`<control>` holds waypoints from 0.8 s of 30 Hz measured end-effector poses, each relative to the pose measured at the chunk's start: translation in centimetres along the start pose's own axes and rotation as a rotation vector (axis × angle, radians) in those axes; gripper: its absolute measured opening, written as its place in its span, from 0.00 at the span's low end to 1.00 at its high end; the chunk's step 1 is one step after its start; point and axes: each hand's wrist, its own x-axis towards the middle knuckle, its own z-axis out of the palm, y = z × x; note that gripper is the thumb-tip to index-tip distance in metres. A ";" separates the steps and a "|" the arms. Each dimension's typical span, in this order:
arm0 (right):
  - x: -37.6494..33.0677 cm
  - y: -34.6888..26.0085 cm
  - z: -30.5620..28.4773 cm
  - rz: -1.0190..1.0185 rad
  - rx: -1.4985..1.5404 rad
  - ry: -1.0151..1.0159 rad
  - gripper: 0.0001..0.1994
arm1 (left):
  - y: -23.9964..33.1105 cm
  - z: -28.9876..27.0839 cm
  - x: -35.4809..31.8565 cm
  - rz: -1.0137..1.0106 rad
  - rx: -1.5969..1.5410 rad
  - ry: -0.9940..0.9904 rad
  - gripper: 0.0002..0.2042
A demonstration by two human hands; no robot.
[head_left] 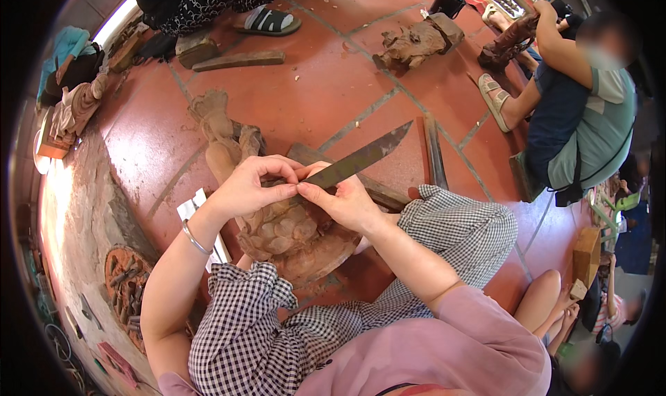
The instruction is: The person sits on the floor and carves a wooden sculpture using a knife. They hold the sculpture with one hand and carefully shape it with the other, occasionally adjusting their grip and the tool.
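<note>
Blade pinched over wooden carving

The carved figure is bare, unvarnished wood, pale brown and matt, its surface cut into rough scales and folds. The blade held over it is dull grey metal, stained and without shine. The floor is red-brown tile, smooth with a faint sheen, split by grey grout lines and dusted with chips. A second carving is darker raw wood, coarse and unfinished. The trousers are soft checked woven cloth, the top plain matt pink fabric. The bangle on the left wrist is bright polished metal.
</note>
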 end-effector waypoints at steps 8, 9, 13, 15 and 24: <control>0.0 -0.8 -0.3 0.073 0.024 0.019 0.11 | 0.3 0.7 0.3 -0.059 -0.040 0.027 0.05; 0.0 -0.8 -0.3 0.068 0.025 0.023 0.11 | 0.2 0.6 0.3 -0.040 -0.019 0.019 0.05; -0.1 0.3 0.4 -0.011 -0.031 0.036 0.12 | -0.1 -0.2 -0.4 -0.066 -0.093 -0.033 0.04; 0.2 0.7 0.1 0.052 -0.011 0.045 0.10 | -0.9 -0.1 0.2 -0.033 -0.110 -0.017 0.05; -0.5 0.6 -2.0 0.161 0.418 0.184 0.06 | 0.0 -0.7 -1.1 -0.096 -0.111 -0.014 0.15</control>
